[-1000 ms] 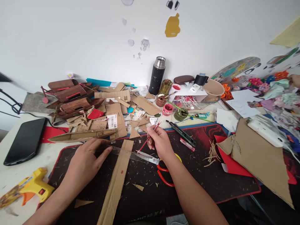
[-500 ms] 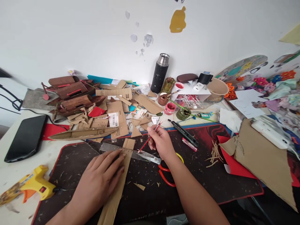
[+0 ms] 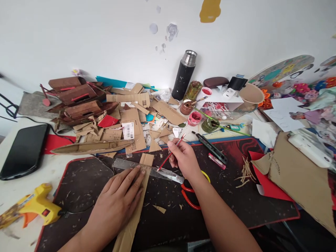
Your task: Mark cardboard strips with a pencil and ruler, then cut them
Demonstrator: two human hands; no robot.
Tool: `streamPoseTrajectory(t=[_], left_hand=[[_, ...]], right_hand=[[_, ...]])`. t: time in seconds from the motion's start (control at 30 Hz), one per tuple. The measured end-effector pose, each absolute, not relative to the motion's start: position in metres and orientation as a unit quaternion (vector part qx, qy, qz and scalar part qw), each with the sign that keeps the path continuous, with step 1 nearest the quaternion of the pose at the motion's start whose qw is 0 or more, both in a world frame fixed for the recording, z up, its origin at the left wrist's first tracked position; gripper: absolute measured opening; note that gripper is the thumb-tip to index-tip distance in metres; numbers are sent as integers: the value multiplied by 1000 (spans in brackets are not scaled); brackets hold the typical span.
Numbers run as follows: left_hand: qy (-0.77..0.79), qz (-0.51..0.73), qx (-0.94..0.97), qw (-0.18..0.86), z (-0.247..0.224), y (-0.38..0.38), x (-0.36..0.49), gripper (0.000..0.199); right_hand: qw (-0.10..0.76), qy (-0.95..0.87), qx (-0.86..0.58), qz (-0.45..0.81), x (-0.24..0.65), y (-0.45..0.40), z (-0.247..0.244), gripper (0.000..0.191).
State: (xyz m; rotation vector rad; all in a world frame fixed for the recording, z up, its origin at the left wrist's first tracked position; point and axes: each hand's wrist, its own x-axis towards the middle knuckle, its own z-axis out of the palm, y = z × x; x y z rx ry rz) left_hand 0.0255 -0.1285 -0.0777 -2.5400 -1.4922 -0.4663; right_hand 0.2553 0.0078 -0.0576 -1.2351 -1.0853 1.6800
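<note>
My left hand [image 3: 118, 197] lies flat, fingers stretched out, pressing a clear ruler [image 3: 127, 164] onto a long cardboard strip [image 3: 131, 229]. The ruler crosses the strip near its far end. In my right hand [image 3: 185, 159] a red pencil [image 3: 168, 157] is pinched and tilted. Its lower tip is by the ruler's edge, just right of the strip; whether it touches anything I cannot tell. Scissors [image 3: 187, 196] with red and yellow handles lie beneath my right wrist, their blades beside the ruler's right end.
A yellow glue gun [image 3: 43, 206] and a phone [image 3: 25, 150] lie at left. Cardboard scraps [image 3: 133, 126] and brown model boats [image 3: 78, 94] crowd the back. Paint pots [image 3: 194, 119], a black flask [image 3: 184, 75] and a utility knife [image 3: 210, 147] are beyond my right hand.
The camera view has shifted slightly, so the back of the table sits higher in the picture. Both hands, the ruler and the pencil keep nearly the same places relative to each other.
</note>
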Motion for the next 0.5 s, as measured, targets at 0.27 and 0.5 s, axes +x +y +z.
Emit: streamPoseTrajectory(t=[0.27,0.5], left_hand=[[-508,-157,-845,60,-81,-131,25,42],[-497,-154,-851,67,-79,-131,26,41]], right_hand=[[373,-427,-492,660,256,7,-57,50],[372,-427,-492,661,256,6,-53,50]])
